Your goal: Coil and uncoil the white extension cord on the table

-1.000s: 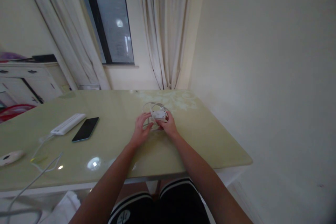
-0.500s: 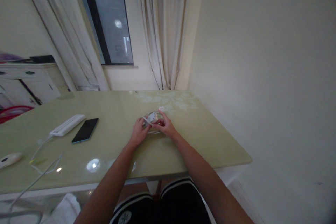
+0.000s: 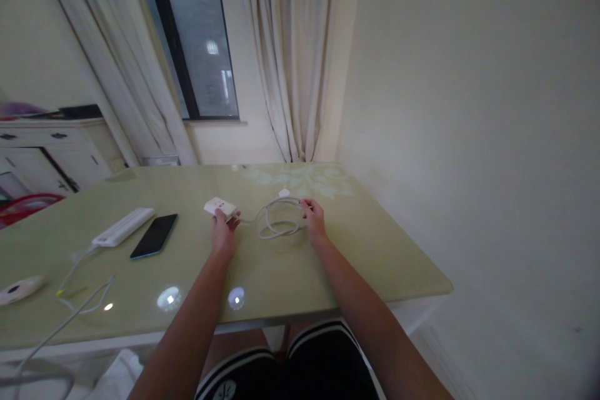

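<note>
A short white power strip (image 3: pixel 220 205) with sockets on its top face is gripped by my left hand (image 3: pixel 224 234), thumb on top and fingers at its right side. From its right end a pale cord (image 3: pixel 276 235) runs across the table and lies in loose loops. At the right side of those loops, my right hand (image 3: pixel 314 219) is closed with its fingertips on the cord. Just beyond the loops sits a white plug (image 3: pixel 284 192) on the table.
To the left lie a dark phone (image 3: pixel 154 236) and a longer white power strip (image 3: pixel 124 227) with its own cord (image 3: pixel 79 309). A white oval device (image 3: pixel 21 289) is at the far left. The glossy greenish table (image 3: pixel 375 262) reaches towards the wall on the right.
My hands have spread apart. The small power strip has moved left with my left hand, and the cord that was bundled with it now lies in open loops, my right hand at their right.
</note>
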The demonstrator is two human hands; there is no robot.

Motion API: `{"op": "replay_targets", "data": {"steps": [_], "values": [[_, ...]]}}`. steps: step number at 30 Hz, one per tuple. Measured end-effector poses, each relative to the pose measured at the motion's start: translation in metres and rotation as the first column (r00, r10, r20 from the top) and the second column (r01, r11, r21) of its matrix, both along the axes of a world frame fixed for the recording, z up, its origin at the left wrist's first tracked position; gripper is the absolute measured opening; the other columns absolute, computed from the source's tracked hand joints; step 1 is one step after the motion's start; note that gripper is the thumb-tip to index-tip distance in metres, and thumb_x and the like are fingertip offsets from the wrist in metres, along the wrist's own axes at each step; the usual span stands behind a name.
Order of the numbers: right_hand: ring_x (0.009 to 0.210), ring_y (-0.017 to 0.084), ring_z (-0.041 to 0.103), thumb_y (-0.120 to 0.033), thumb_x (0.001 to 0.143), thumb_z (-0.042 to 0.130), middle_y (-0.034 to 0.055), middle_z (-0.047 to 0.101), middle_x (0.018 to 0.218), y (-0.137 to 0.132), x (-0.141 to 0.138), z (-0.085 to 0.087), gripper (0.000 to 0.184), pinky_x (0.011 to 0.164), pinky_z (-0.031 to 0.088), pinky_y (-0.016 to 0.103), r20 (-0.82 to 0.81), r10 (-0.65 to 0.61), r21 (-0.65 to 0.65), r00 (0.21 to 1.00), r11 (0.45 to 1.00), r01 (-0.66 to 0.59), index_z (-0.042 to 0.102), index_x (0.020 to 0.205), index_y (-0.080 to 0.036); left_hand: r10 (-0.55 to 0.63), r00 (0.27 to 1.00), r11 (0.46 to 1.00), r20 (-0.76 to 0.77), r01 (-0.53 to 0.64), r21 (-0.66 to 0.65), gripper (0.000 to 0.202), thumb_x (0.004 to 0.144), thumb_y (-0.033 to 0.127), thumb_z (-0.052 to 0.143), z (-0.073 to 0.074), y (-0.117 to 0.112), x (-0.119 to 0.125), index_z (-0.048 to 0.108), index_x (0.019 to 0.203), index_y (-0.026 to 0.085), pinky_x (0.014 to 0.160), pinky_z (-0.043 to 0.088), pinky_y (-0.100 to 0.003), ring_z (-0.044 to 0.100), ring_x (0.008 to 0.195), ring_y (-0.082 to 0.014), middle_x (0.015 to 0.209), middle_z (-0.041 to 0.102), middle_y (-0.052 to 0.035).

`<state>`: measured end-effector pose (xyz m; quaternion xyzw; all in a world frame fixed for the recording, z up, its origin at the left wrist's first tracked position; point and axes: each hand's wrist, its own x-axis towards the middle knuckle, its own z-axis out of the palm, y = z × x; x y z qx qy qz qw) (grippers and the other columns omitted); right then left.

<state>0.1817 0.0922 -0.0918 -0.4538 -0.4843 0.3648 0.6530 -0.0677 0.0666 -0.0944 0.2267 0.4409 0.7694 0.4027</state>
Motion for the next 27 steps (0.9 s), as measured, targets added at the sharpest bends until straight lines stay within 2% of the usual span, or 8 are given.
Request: {"op": "replay_targets", "data": {"steps": [3, 8, 10, 13, 16, 19, 22, 27], "values": [[0.064, 0.012, 0.044, -0.057, 0.078, 0.068, -0.0009, 0.055, 0.075, -0.01, -0.007, 0.001, 0.04, 0.061, 0.038, 0.024, 0.138, 0.01, 0.089, 0.99, 0.996, -0.022, 0.062, 0.085, -0.018, -0.05, 0.985, 0.999, 0.165, 0.052, -0.006, 0.031, 0.101, 0.046, 0.044, 0.003, -0.001, -0.003, 0.058, 0.116, 0.022, 0.071, 0.053, -0.027, 0.068, 0.081, -0.0146, 0.106, 0.069, -0.0079], [0.066, 0.012, 0.041, -0.054, 0.085, 0.067, -0.0019, 0.045, 0.068, -0.023, -0.01, 0.006, 0.046, 0.065, 0.036, 0.025, 0.295, 0.005, 0.301, 0.955, 0.948, -0.098, 0.047, 0.062, -0.019, -0.022, 0.986, 1.0, 0.165, 0.018, 0.021, 0.025, 0.101, 0.042, 0.047, 0.006, -0.005, 0.002, 0.056, 0.118, 0.025, 0.078, 0.056, -0.031, 0.067, 0.082, -0.0144, 0.109, 0.067, -0.0066], [0.064, 0.012, 0.04, -0.056, 0.09, 0.06, -0.0018, 0.041, 0.062, -0.023, -0.008, 0.007, 0.055, 0.065, 0.035, 0.026, 0.217, 0.022, 0.324, 0.976, 0.941, -0.093, 0.041, 0.055, -0.02, 0.021, 0.983, 1.0, 0.181, -0.021, 0.001, 0.029, 0.104, 0.04, 0.039, 0.008, -0.005, 0.001, 0.056, 0.121, 0.025, 0.073, 0.055, -0.029, 0.066, 0.078, -0.0137, 0.107, 0.068, -0.0073], [0.057, 0.012, 0.038, -0.062, 0.092, 0.054, -0.0023, 0.038, 0.054, -0.016, -0.003, 0.008, 0.061, 0.062, 0.036, 0.026, -0.06, 0.078, 0.257, 0.995, 0.965, -0.06, 0.036, 0.05, -0.021, 0.085, 0.971, 0.996, 0.222, -0.075, -0.052, 0.037, 0.105, 0.041, 0.031, 0.009, -0.004, -0.003, 0.057, 0.123, 0.023, 0.067, 0.053, -0.026, 0.064, 0.072, -0.0129, 0.103, 0.069, -0.0083], [0.053, 0.011, 0.037, -0.063, 0.09, 0.054, -0.0035, 0.031, 0.049, -0.01, 0.005, 0.01, 0.064, 0.059, 0.04, 0.025, -0.356, 0.147, 0.15, 0.923, 0.984, -0.099, 0.029, 0.048, -0.022, 0.104, 0.969, 0.992, 0.223, -0.085, -0.095, 0.04, 0.105, 0.04, 0.029, 0.008, -0.001, -0.005, 0.057, 0.126, 0.021, 0.064, 0.052, -0.025, 0.063, 0.07, -0.0129, 0.103, 0.068, -0.0093], [0.049, 0.01, 0.036, -0.062, 0.091, 0.052, -0.0048, 0.027, 0.047, -0.005, 0.013, 0.011, 0.064, 0.057, 0.044, 0.023, -0.558, 0.165, 0.07, 0.813, 0.986, -0.152, 0.025, 0.049, -0.022, 0.106, 0.991, 0.993, 0.083, -0.101, -0.069, 0.037, 0.104, 0.041, 0.034, 0.003, 0.001, -0.004, 0.054, 0.13, 0.024, 0.068, 0.054, -0.026, 0.066, 0.078, -0.0139, 0.112, 0.067, -0.0099], [0.048, 0.011, 0.041, -0.06, 0.091, 0.053, -0.005, 0.032, 0.047, 0.001, 0.018, 0.009, 0.06, 0.056, 0.047, 0.025, -0.549, -0.006, -0.095, 0.836, 0.994, -0.056, 0.027, 0.052, -0.023, 0.145, 0.97, 0.986, -0.197, -0.158, -0.056, 0.038, 0.102, 0.045, 0.038, -0.004, 0.001, -0.003, 0.055, 0.129, 0.024, 0.077, 0.056, -0.03, 0.068, 0.09, -0.0174, 0.117, 0.066, -0.0112], [0.059, 0.015, 0.053, -0.048, 0.085, 0.059, -0.0005, 0.052, 0.056, 0.01, 0.022, 0.004, 0.04, 0.062, 0.047, 0.028, -0.341, -0.286, -0.294, 0.896, 0.937, 0.187, 0.045, 0.058, -0.022, 0.334, 0.755, 0.913, -0.564, -0.409, -0.006, 0.055, 0.096, 0.036, 0.049, -0.014, 0.0, -0.014, 0.041, 0.148, 0.017, 0.108, 0.046, -0.038, 0.056, 0.125, -0.0241, 0.141, 0.052, -0.0174]]}}
